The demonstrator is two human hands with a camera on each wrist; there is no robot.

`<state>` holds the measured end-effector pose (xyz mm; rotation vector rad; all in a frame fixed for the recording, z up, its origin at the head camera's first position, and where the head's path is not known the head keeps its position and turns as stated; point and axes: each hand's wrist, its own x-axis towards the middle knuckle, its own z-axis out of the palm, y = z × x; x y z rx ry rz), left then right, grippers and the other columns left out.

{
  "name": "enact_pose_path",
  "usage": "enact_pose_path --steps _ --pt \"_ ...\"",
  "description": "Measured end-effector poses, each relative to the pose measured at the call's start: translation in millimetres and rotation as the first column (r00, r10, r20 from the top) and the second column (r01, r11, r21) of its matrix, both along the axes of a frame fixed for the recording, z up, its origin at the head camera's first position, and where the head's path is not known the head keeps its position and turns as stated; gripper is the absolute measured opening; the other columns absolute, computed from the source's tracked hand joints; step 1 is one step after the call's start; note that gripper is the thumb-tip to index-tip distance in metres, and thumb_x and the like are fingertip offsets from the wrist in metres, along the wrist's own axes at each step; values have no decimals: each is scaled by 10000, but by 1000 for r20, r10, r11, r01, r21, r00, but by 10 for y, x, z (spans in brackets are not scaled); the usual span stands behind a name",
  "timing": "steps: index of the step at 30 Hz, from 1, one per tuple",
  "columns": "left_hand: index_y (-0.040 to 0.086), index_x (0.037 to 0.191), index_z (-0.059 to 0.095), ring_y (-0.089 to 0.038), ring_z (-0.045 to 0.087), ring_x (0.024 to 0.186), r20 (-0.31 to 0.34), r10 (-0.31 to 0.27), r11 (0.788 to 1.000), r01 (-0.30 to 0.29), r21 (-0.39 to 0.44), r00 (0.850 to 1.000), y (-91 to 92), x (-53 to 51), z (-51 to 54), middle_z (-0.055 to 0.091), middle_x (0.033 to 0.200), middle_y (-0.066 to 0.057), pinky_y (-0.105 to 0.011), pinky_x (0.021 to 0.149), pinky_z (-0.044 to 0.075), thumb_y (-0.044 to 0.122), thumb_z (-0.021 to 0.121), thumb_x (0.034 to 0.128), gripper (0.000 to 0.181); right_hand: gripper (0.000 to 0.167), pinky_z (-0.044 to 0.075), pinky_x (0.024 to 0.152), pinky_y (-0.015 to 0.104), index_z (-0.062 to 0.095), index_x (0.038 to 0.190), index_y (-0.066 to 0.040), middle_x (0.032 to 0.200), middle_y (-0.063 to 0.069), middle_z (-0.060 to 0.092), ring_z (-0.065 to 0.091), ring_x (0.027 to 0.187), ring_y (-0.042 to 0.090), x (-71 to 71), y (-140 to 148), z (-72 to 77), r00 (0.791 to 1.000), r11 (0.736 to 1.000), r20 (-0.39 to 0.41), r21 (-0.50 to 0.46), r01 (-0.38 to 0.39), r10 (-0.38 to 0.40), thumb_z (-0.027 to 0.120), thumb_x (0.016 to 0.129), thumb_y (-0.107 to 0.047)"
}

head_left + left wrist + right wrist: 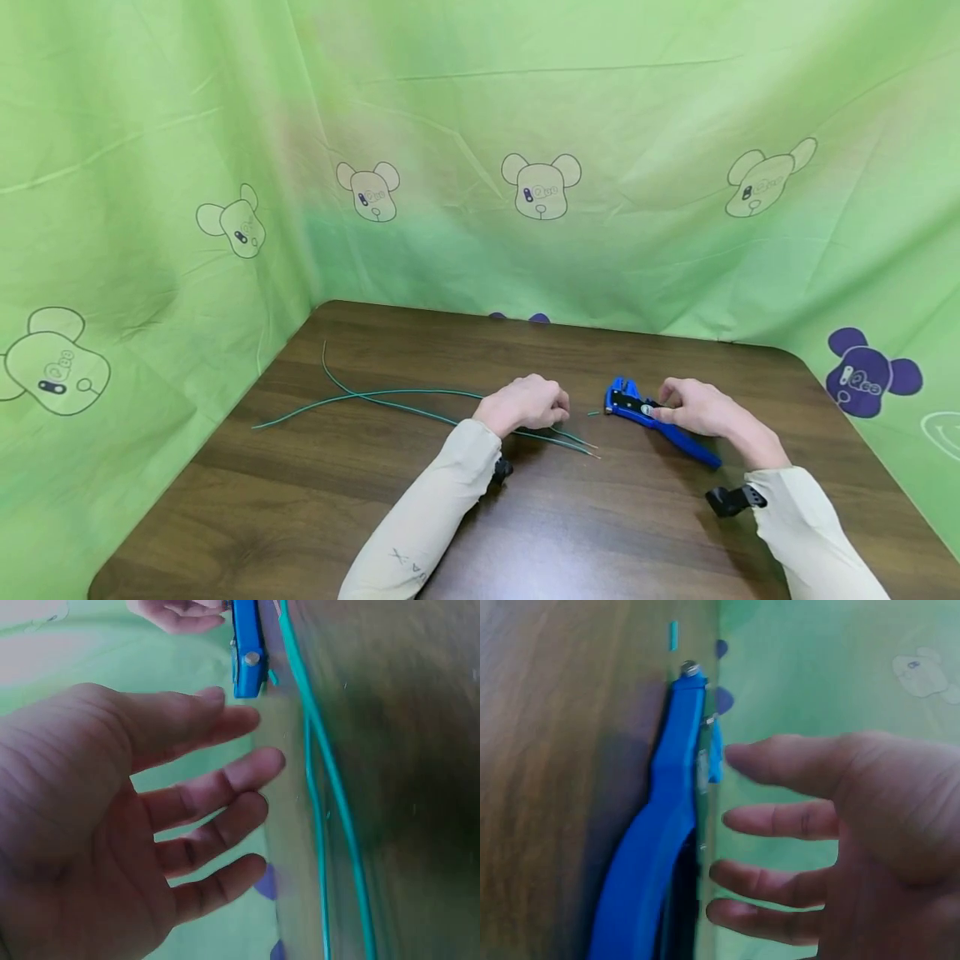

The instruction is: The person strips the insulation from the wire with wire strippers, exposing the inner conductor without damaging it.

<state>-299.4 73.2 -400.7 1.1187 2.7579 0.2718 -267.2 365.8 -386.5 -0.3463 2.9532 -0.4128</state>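
Note:
Two thin green wires [420, 408] lie crossed on the table, their right ends stripped to bare copper. My left hand [531, 403] hovers over them with loosely bent fingers; the left wrist view shows its palm holding nothing and the wires [330, 757] apart from the fingertips. A blue wire stripper [660, 423] with a black middle lies to the right, jaws pointing away. My right hand [701, 407] is just above it; in the right wrist view the fingers [780, 821] are spread beside the stripper [649, 825] without gripping it.
A short piece of green insulation [594, 413] sits left of the stripper's head. The brown wooden table [300, 517] has rounded corners and is surrounded by a green cloth [450, 100] with bear-head prints.

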Motion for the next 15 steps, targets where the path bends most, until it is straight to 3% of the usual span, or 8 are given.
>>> enact_pose_path --steps 3,9,15 --pt "267 1070 730 -46 618 898 -33 -14 999 15 39 999 -71 -35 26 690 929 147 -238 797 490 302 565 992 186 327 497 686 408 619 1007 -38 856 51 697 627 787 216 3 -28 27 999 998 -31 -42 -41 40 675 911 -345" --pt "228 1055 730 -52 613 827 -114 -36 997 43 64 993 -248 -81 50 684 886 133 -237 768 493 280 544 1002 201 280 499 727 390 632 1016 -80 902 29 701 642 835 196 26 -131 55 994 992 -58 -75 -99 95 644 939 -349" --pt "221 1032 724 -150 618 915 -242 -39 998 49 36 970 -467 -78 109 679 942 74 -314 807 515 267 540 1000 192 237 486 712 358 647 996 -88 874 8 677 617 815 160 60 -180 59 985 986 -116 -86 -140 129 653 936 -316"
